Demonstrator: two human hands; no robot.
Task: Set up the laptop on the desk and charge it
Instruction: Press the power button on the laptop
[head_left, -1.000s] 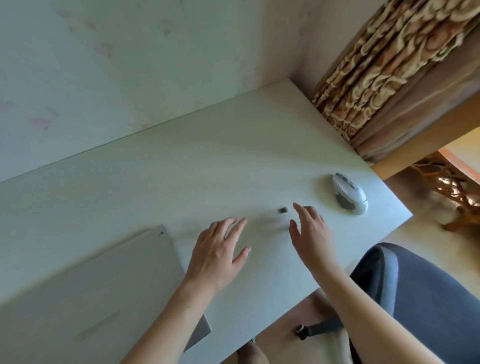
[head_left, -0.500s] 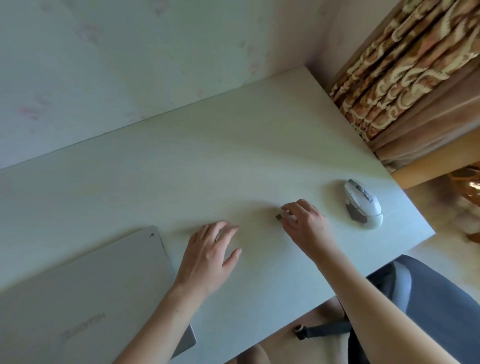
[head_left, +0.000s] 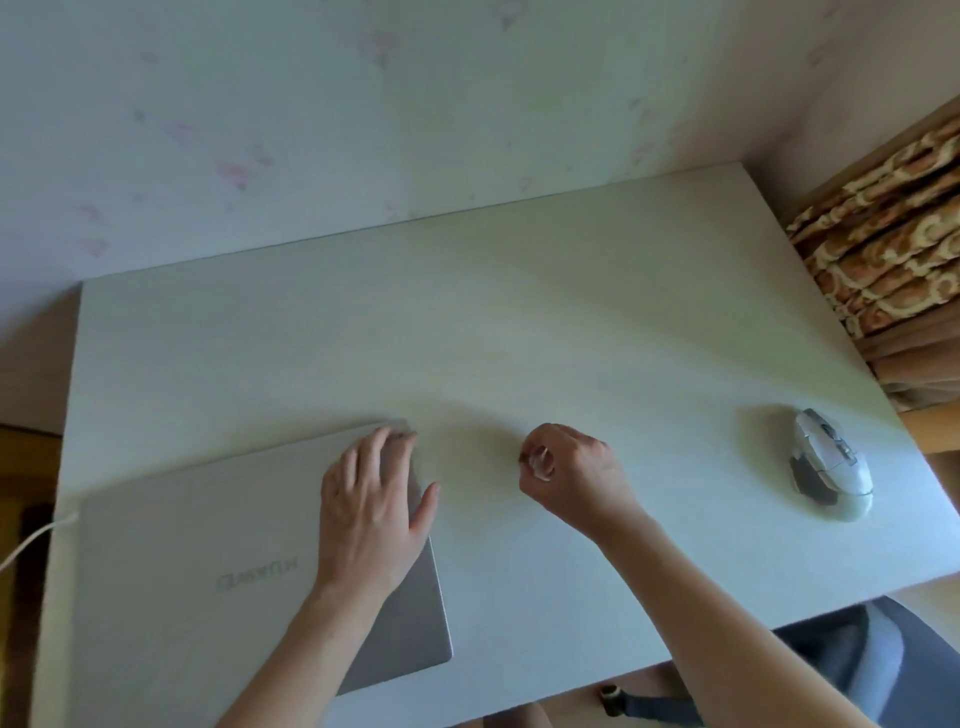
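Note:
A closed silver laptop (head_left: 208, 571) lies flat on the left front part of the white desk (head_left: 467, 312). My left hand (head_left: 371, 509) rests palm down on the lid near its far right corner, fingers spread. Just right of the laptop, my right hand (head_left: 571, 478) hovers low over the desk with thumb and fingers pinched on a small dark plug-like piece (head_left: 525, 457), mostly hidden by the fingers. A white cable (head_left: 36, 540) comes in at the desk's left edge, next to the laptop's left side; whether it is plugged in cannot be seen.
A white and grey mouse (head_left: 826, 462) sits near the desk's right edge. A patterned curtain (head_left: 893, 234) hangs at the right. A dark chair (head_left: 883, 654) stands below the front right edge. The wall runs along the back of the desk.
My right hand picked the small dark piece off the desk and carried it left toward the laptop. My left hand moved from the bare desk onto the laptop lid. The view swung left.

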